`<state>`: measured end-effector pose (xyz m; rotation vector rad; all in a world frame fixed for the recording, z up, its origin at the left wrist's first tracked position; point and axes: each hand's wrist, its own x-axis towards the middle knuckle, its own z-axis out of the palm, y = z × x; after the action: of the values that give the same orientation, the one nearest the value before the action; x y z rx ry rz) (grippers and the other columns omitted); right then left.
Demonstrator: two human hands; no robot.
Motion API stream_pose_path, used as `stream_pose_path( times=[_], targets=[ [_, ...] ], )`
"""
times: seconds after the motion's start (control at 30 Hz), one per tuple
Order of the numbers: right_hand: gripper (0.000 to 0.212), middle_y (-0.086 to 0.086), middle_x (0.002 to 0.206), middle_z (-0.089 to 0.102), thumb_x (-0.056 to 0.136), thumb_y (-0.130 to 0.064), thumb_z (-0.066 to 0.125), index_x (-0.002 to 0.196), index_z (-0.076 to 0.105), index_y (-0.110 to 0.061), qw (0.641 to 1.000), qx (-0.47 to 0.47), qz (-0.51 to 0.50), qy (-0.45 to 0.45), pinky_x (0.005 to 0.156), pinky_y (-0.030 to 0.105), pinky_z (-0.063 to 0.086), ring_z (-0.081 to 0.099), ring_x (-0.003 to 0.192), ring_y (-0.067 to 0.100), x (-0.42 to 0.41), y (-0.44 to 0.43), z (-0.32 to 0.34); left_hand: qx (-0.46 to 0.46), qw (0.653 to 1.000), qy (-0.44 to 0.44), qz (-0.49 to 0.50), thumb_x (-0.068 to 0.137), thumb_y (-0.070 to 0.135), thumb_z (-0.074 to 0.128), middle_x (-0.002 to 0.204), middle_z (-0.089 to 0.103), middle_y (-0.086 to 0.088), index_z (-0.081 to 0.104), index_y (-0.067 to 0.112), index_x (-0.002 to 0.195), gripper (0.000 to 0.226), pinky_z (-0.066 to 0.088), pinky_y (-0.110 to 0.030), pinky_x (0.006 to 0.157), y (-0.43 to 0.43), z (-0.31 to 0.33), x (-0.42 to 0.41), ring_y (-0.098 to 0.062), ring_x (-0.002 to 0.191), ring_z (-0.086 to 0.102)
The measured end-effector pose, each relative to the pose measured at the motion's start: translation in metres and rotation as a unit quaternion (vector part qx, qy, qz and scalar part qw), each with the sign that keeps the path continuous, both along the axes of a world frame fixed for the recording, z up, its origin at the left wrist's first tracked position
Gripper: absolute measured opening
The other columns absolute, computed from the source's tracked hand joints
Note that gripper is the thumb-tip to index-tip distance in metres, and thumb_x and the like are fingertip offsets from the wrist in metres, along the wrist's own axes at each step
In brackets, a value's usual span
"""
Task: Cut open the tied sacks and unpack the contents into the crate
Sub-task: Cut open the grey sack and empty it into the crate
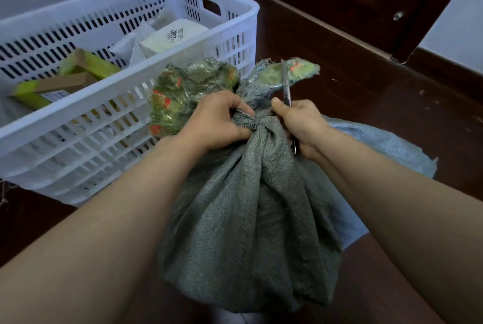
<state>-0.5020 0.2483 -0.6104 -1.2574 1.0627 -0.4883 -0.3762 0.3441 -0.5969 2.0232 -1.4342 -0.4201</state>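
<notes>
I am seeing both forearms reaching forward to the knot (254, 121) of a grey woven sack (251, 219) standing on the dark wooden floor (366, 88). My left hand (218, 121) is pinching the knot's left side, fingers curled tight. My right hand (300, 125) is closing around slim metal scissors (286, 85), blades pointing up beside the frayed, plastic-lined tail. Left of the knot, the white slotted plastic crate (230, 33) is holding cardboard boxes (75, 75).
</notes>
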Motion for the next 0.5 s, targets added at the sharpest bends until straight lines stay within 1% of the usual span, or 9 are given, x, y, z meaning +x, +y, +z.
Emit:
stream_pose_path(
  times=[0.07, 0.17, 0.23, 0.27, 0.3, 0.33, 0.37, 0.43, 0.5],
  targets=[
    [0.026, -0.001, 0.039, 0.046, 0.099, -0.026, 0.048, 0.081, 0.049, -0.007, 0.999, 0.028, -0.016, -0.03, 0.031, 0.012, 0.024, 0.031, 0.025, 0.008, -0.002, -0.004, 0.0, -0.003, 1.0, -0.009, -0.002, 0.065, 0.014, 0.08, 0.077, 0.044, 0.018, 0.063, 0.033, 0.082, 0.031, 0.029, -0.009, 0.055, 0.001, 0.0, 0.0, 0.003, 0.061, 0.039],
    [0.036, -0.002, 0.037, 0.048, 0.094, -0.04, 0.054, 0.08, 0.054, -0.007, 0.999, 0.028, -0.015, -0.041, 0.032, 0.013, 0.024, 0.032, 0.026, 0.009, -0.007, -0.01, -0.002, 0.024, 1.0, -0.013, -0.012, 0.067, 0.015, 0.079, 0.077, 0.045, 0.016, 0.065, 0.031, 0.085, 0.028, 0.031, -0.019, 0.059, 0.001, 0.002, 0.001, -0.001, 0.063, 0.041],
    [0.044, -0.004, 0.041, 0.05, 0.08, -0.049, 0.068, 0.086, 0.058, -0.007, 1.0, 0.013, 0.024, -0.016, 0.032, 0.014, 0.024, 0.035, 0.03, 0.008, -0.012, -0.011, -0.002, 0.072, 0.997, -0.002, -0.016, 0.07, 0.021, 0.074, 0.066, 0.051, 0.018, 0.067, 0.032, 0.089, 0.023, 0.034, -0.017, 0.054, -0.001, 0.01, 0.002, 0.0, 0.058, 0.046],
    [0.045, -0.004, 0.043, 0.05, 0.072, -0.047, 0.076, 0.087, 0.059, -0.009, 0.998, 0.014, 0.054, 0.004, 0.032, 0.014, 0.024, 0.035, 0.031, 0.007, -0.015, -0.009, -0.003, 0.095, 0.995, 0.006, -0.015, 0.072, 0.024, 0.07, 0.063, 0.056, 0.018, 0.068, 0.032, 0.092, 0.022, 0.037, -0.016, 0.054, -0.003, 0.016, 0.002, 0.003, 0.057, 0.05],
    [0.042, -0.004, 0.044, 0.051, 0.067, -0.041, 0.081, 0.086, 0.061, -0.01, 0.996, 0.02, 0.084, 0.025, 0.031, 0.014, 0.024, 0.035, 0.031, 0.007, -0.017, -0.007, -0.004, 0.113, 0.994, 0.01, -0.009, 0.075, 0.026, 0.067, 0.068, 0.062, 0.018, 0.07, 0.03, 0.096, 0.021, 0.043, -0.018, 0.059, -0.004, 0.02, 0.002, 0.004, 0.062, 0.054],
    [0.036, -0.003, 0.044, 0.053, 0.064, -0.031, 0.085, 0.084, 0.063, -0.011, 0.993, 0.029, 0.101, 0.046, 0.031, 0.014, 0.025, 0.038, 0.031, 0.007, -0.018, -0.004, -0.005, 0.128, 0.992, 0.001, 0.002, 0.078, 0.028, 0.065, 0.08, 0.067, 0.012, 0.071, 0.027, 0.098, 0.021, 0.048, -0.022, 0.07, -0.007, 0.024, 0.001, -0.002, 0.075, 0.059],
    [0.03, -0.002, 0.045, 0.056, 0.063, -0.021, 0.086, 0.08, 0.064, -0.01, 0.993, 0.042, 0.095, 0.057, 0.03, 0.014, 0.028, 0.042, 0.03, 0.008, -0.019, -0.002, -0.007, 0.138, 0.99, -0.026, 0.021, 0.08, 0.03, 0.063, 0.091, 0.069, 0.005, 0.072, 0.025, 0.097, 0.02, 0.05, -0.028, 0.078, -0.01, 0.026, -0.001, -0.011, 0.085, 0.062],
    [0.024, 0.004, 0.051, 0.064, 0.064, -0.009, 0.083, 0.08, 0.065, -0.006, 0.995, 0.095, 0.023, 0.019, 0.035, 0.019, 0.042, 0.057, 0.038, 0.013, -0.016, 0.002, -0.011, 0.127, 0.982, -0.113, 0.08, 0.083, 0.04, 0.064, 0.1, 0.067, -0.002, 0.072, 0.024, 0.093, 0.021, 0.05, -0.035, 0.08, -0.017, 0.027, -0.008, -0.022, 0.094, 0.061],
    [0.034, 0.014, 0.074, 0.069, 0.066, -0.007, 0.076, 0.098, 0.067, 0.001, 0.981, 0.174, -0.064, -0.062, 0.059, 0.039, 0.059, 0.067, 0.065, 0.024, -0.012, 0.005, -0.016, 0.109, 0.966, -0.179, 0.152, 0.079, 0.055, 0.064, 0.117, 0.057, -0.01, 0.068, 0.02, 0.103, 0.043, 0.046, -0.04, 0.084, -0.024, 0.027, -0.014, -0.029, 0.109, 0.054]
  ],
)
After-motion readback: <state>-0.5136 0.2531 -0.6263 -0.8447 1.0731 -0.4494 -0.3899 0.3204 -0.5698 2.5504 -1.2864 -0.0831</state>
